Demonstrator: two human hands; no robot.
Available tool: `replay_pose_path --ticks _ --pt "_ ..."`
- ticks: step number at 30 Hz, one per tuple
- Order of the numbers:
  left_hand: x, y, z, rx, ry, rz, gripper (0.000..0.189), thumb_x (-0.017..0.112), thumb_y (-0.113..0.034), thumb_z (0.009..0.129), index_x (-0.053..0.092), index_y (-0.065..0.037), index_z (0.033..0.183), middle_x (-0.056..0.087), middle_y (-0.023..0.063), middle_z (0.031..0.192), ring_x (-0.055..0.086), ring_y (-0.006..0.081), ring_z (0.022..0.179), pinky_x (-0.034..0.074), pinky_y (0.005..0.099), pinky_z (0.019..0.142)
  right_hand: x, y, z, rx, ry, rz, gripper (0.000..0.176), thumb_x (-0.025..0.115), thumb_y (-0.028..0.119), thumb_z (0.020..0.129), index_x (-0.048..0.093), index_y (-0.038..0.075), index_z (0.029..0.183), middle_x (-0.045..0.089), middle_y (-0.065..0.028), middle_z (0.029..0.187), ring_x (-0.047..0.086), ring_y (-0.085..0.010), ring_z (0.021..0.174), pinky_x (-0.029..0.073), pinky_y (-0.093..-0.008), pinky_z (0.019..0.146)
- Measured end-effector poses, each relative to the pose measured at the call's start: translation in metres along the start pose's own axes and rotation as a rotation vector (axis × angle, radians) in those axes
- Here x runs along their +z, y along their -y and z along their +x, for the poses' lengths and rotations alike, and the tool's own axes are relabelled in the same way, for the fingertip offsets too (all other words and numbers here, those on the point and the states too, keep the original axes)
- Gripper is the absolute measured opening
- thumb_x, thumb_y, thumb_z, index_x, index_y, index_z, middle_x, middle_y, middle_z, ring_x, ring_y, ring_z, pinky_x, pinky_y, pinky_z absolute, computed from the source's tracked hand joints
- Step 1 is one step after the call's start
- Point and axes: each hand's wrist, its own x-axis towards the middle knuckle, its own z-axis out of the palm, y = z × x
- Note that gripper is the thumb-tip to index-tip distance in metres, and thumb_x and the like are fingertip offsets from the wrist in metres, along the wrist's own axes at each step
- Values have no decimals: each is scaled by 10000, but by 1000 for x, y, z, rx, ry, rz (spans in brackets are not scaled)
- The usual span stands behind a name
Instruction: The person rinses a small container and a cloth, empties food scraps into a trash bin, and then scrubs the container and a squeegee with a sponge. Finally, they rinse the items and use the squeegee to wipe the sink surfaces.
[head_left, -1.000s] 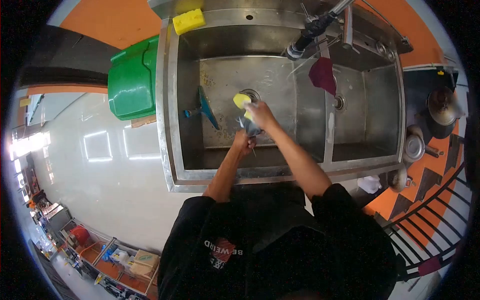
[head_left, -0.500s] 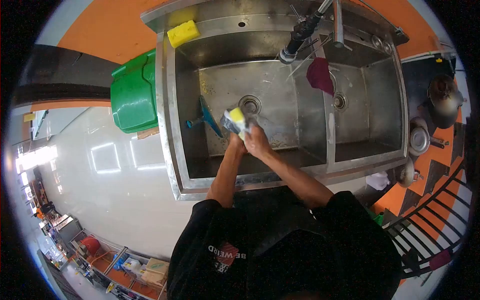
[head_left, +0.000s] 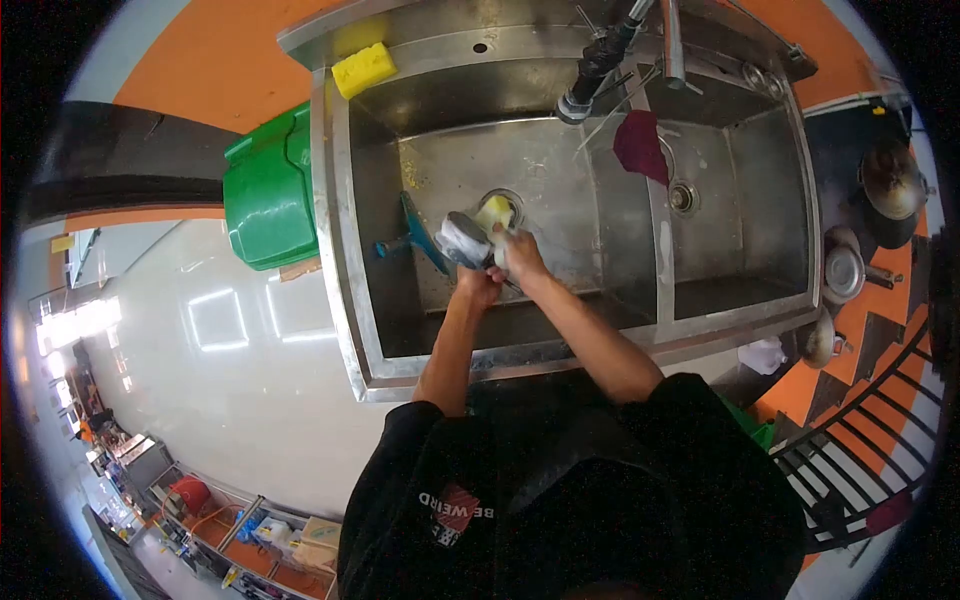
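Observation:
Over the left sink basin (head_left: 545, 160), my left hand (head_left: 480, 287) is closed around a dark grey, round-headed metal utensil (head_left: 462, 240) partly covered in white foam. Its exact kind does not show. My right hand (head_left: 522, 257) grips a soapy yellow sponge (head_left: 495, 210) just right of the utensil's head. Foam and the fingers hide part of the sponge. Left of both hands, a blue squeegee (head_left: 422, 235) leans inside the basin. Behind the sponge lies the drain (head_left: 515, 200), partly covered.
A black-wrapped faucet hose (head_left: 597, 75) hangs over the basin. The maroon cloth (head_left: 640, 148) drapes over the divider beside the right basin (head_left: 710, 220). On the back left corner sits another yellow sponge (head_left: 363, 69). A green bin (head_left: 268, 195) stands left; pans (head_left: 843, 272) are at right.
My right hand and the sponge have moved right, away from the utensil's head. More of the foamy utensil shows now. My left hand stays near the same spot.

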Motion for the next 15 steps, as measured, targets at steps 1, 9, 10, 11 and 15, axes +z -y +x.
replay_pose_path --ticks 1,9,10,11,15 --pt "14 4 3 130 -144 30 282 404 -359 957 518 -106 1009 555 42 798 536 163 632 473 320 571 3 -20 7 -131 -53 -59 470 496 374 925 587 -88 927 605 -203 767 629 -346 668 483 -486 662" --pt "-6 7 9 697 -325 1327 435 394 -333 986 473 20 1228 562 105 1155 529 203 1047 425 341 903 -3 -62 28 31 -64 443 282 447 281 930 584 36 964 609 -69 825 599 -194 742 463 -353 645" --pt "-7 10 10 695 -326 1334 435 394 -333 986 473 20 1228 562 105 1155 529 203 1047 425 341 903 -8 -63 26 32 -62 449 282 447 281 930 584 36 964 609 -69 825 599 -194 742 463 -353 645" --pt "-7 14 14 703 -330 1089 407 436 -322 966 501 33 1154 573 125 1084 541 235 977 433 370 852 -10 -62 26 64 3 558 260 430 254 935 572 39 973 598 -67 812 593 -197 733 471 -349 649" --pt "-4 -18 11 699 -486 1355 304 455 -197 914 544 56 1055 573 264 975 562 361 906 440 403 777 -20 -45 -2 114 155 686 247 404 211 941 561 48 1039 608 -81 830 601 -205 748 502 -358 701"
